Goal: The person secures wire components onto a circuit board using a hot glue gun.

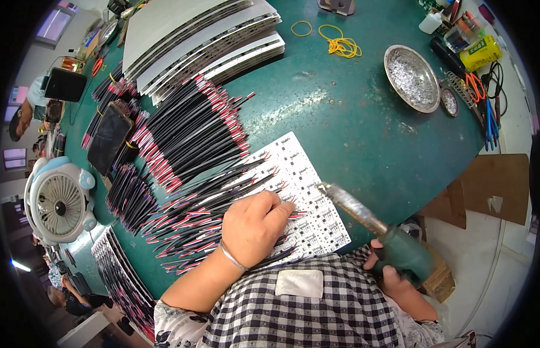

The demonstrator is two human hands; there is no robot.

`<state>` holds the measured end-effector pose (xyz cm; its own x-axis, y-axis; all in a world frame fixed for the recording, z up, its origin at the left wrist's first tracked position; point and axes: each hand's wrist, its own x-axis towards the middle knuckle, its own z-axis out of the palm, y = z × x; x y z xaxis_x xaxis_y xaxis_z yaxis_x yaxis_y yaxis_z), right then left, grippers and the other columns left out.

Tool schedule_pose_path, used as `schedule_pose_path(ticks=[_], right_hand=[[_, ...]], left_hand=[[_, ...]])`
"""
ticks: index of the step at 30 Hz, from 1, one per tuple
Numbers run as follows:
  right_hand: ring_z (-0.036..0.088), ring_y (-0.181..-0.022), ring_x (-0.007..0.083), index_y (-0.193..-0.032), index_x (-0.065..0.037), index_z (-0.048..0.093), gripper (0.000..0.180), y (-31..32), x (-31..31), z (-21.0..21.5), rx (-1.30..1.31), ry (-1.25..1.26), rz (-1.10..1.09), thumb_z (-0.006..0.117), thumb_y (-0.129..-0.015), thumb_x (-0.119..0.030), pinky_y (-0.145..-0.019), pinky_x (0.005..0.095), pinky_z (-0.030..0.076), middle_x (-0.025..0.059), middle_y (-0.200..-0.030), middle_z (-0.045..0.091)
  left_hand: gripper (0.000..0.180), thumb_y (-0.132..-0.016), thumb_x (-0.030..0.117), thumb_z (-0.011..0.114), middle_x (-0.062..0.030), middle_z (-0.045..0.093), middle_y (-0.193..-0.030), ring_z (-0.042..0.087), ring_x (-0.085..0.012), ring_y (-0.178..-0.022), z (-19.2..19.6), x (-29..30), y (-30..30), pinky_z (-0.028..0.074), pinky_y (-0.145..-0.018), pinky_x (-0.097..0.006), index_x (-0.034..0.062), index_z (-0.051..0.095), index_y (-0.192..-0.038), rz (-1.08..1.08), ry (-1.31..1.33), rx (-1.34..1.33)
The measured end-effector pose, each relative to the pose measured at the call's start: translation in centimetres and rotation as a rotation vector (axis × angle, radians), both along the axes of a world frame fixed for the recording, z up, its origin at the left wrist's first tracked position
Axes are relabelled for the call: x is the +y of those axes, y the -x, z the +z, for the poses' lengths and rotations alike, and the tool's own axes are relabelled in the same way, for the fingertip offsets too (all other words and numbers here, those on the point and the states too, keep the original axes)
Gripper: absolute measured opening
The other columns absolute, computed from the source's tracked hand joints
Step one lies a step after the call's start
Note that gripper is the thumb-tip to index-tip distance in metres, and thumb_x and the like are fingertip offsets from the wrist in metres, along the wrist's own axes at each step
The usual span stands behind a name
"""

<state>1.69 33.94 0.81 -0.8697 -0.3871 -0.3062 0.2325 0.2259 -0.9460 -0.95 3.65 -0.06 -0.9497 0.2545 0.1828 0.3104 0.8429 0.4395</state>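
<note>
- Left hand (255,223): palm down on the white circuit panel (316,191), fingers curled and pressing a red-and-black wire lead against the board; a thin metal bangle (232,256) sits at the wrist.
- Right hand (392,275): clenched around the green handle of a soldering iron (371,223), at about 4 o'clock in the view; the iron's taped metal barrel runs up toward 10 o'clock, its tip just beside the left fingertips over the panel.
- White circuit panel: lies flat on the green table (351,116) right in front of the person, near the table's front edge, one corner pointing toward 12 o'clock.
- Wire leads (194,133): black with red ends, fanned in dense rows from the panel out toward 10 o'clock (more bundles lie further left, some under a dark phone (109,138)).
- Stacked white panels (200,40): at 11 o'clock, well apart from the hands.
- Metal dish (411,77): shallow, holding silvery scraps, at 2 o'clock.
- Yellow rubber bands (338,43): loose near 12 o'clock.
- Small white desk fan (60,200): at 9 o'clock, off the table's left edge.
- Cardboard pieces (490,185): at 3 o'clock, beside the table.
</note>
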Motion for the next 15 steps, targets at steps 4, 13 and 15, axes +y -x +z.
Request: schedule_pose_path(ticks=[4,13,15], right_hand=[[0.056,-0.072,0.0163,-0.118,0.001,0.050,0.057,0.3,-0.8,-0.6,0.054,0.077,-0.168,0.053,-0.090,-0.049,-0.075,0.0320,0.044,0.0074,-0.072,0.061],[0.057,-0.075,0.0162,-0.121,0.000,0.049,0.054,-1.0,-0.4,-3.0,0.055,0.150,-0.128,0.053,-0.091,-0.045,-0.074,0.0288,0.045,0.0085,-0.075,0.062],[0.058,-0.077,0.0169,-0.123,0.000,0.049,0.054,-1.0,0.0,-3.0,0.042,0.143,-0.061,0.053,-0.091,-0.043,-0.076,0.0294,0.045,0.0088,-0.078,0.063]], left_hand=[[0.034,-0.061,0.006,0.072,-0.0047,0.056,-0.082,0.057,-0.0225,-0.069,0.2,0.0,-0.1,0.047,-0.058,-0.034,0.0106,0.067,-0.094,-0.014,0.012,-0.019],[0.037,-0.064,0.004,0.066,-0.0041,0.053,-0.078,0.054,-0.0210,-0.064,3.1,0.5,-1.6,0.045,-0.054,-0.033,0.0069,0.067,-0.101,-0.036,-0.035,0.150],[0.037,-0.068,0.009,0.063,-0.0007,0.049,-0.072,0.051,-0.0155,-0.057,3.1,1.0,-2.2,0.041,-0.046,-0.028,0.0082,0.068,-0.105,-0.041,0.076,0.170]])
